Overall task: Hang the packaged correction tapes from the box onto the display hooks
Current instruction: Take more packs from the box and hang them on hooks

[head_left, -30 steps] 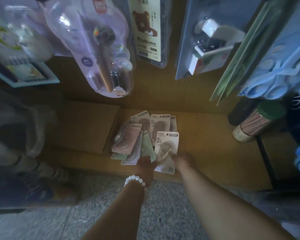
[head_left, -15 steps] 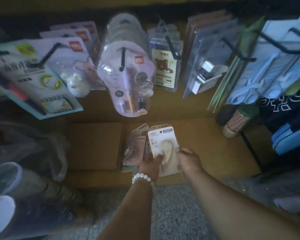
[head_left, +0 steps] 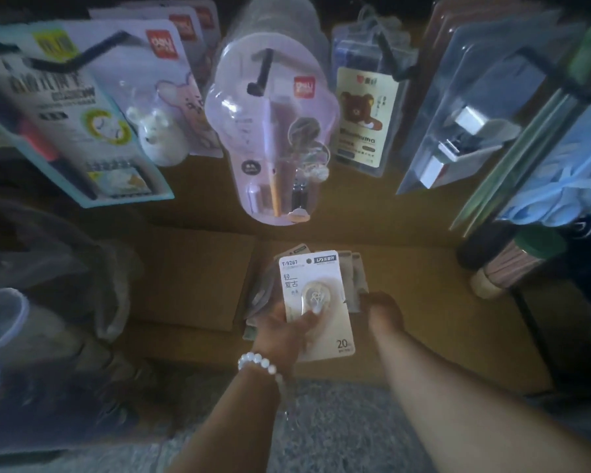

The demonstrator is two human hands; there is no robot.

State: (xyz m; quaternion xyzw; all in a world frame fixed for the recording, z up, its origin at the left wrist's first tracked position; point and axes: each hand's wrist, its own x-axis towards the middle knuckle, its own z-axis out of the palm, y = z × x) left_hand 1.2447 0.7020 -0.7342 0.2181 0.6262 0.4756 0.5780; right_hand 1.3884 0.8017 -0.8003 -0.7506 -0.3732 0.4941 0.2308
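Note:
My left hand [head_left: 289, 331], with a white bead bracelet on the wrist, grips a white carded correction tape pack [head_left: 316, 303] with the thumb on its clear blister, and holds it above the box. My right hand [head_left: 384, 310] is just right of the pack, down by the other packs [head_left: 354, 281] in the brown cardboard box [head_left: 423, 302]; its fingers are hidden behind the card. Black display hooks [head_left: 261, 75] stick out above, loaded with other packaged goods.
Packaged stationery hangs across the top: a lilac blister pack [head_left: 273, 131], a bear-printed pack [head_left: 364, 121], a stapler pack [head_left: 464, 131], a marker card [head_left: 65, 114]. A green-lidded jar [head_left: 512, 264] stands to the right. A bag and boots [head_left: 48, 319] sit left on the speckled floor.
My left hand has lifted one pack out of the pile and raised it. My view has tilted up, which brings the hooks and the hanging goods into sight. My right hand has let go of the pack.

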